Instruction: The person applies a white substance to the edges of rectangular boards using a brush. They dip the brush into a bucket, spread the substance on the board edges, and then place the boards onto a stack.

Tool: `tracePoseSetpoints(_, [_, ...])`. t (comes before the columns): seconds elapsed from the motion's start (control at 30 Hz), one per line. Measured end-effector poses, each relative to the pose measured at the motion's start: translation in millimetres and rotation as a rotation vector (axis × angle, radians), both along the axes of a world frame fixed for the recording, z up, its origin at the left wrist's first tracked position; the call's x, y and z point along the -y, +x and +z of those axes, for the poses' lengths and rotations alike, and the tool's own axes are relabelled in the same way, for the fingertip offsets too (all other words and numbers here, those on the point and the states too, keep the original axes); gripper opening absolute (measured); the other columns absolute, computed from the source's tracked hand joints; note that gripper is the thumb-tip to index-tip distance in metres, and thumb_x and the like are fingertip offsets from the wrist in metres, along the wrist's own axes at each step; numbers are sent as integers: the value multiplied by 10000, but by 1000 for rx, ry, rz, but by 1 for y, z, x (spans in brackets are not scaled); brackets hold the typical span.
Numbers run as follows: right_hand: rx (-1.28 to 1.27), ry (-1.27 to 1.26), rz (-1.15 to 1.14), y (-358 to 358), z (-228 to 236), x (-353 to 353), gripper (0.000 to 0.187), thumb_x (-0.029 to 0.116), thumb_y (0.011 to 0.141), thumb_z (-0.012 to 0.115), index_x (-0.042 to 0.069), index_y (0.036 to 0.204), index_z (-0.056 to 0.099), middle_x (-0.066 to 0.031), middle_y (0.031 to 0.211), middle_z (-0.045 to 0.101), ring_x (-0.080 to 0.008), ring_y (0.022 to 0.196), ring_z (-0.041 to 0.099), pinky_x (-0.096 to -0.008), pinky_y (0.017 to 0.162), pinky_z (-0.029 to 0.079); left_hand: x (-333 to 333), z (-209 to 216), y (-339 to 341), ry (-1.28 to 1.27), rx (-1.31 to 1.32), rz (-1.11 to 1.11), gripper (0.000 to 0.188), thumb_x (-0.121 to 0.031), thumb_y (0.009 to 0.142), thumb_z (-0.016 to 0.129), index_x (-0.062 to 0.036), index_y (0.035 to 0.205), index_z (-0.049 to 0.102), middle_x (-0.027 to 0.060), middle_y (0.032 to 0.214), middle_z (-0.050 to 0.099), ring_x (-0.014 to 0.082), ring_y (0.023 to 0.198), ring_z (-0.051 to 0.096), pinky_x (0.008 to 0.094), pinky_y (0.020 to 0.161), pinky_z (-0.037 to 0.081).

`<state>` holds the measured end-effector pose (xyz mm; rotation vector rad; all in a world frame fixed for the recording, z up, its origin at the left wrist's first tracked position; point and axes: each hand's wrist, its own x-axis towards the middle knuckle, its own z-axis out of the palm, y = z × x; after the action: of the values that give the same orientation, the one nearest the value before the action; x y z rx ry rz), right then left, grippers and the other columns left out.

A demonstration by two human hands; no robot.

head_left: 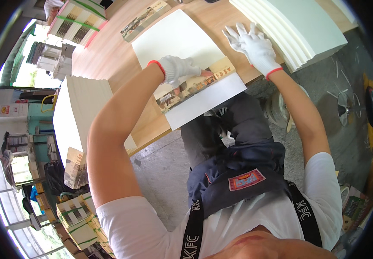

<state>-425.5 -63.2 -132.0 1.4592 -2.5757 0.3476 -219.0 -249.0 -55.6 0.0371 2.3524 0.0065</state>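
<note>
My left hand (178,70), in a white glove with a red cuff, lies across a printed paper cover (190,90). Its thumb and a forefinger tip show bare, pressing the cover, and the other fingers curl under the palm. The beige and brown cover rests crosswise on a long white sheet (175,36) whose near end reaches past the table's edge. My right hand (255,48), gloved the same way, is palm down on the wooden table with fingers spread. It holds nothing and sits between the white sheet and a thick stack of white paper (298,32).
Another stack of white sheets (76,108) stands at the left, with printed covers (75,166) by its near end. More printed covers (145,20) lie at the table's far side. Green-strapped bundles (76,23) stand at far left. A metal stool (277,108) is below the right table edge.
</note>
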Motion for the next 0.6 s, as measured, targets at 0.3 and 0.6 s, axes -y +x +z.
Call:
tracePoseSetpoints(0.3, [-268, -255, 933, 25, -11, -9, 105, 228, 728, 703, 200, 827, 681, 24, 905, 612, -172, 858, 621, -351, 732, 479, -37, 38, -15, 192, 96, 808, 670, -325, 803, 765, -317, 1405, 471, 99, 1211, 654, 273, 812, 726, 392, 941, 488])
tracePoseSetpoints(0.6, [-187, -357, 1042, 204, -33, 67, 105, 224, 794, 591, 139, 832, 641, -22, 917, 630, -207, 813, 600, -365, 759, 495, -6, 8, -17, 80, 172, 437, 653, -411, 882, 635, -219, 1463, 406, 150, 960, 642, 304, 964, 666, 373, 811, 532])
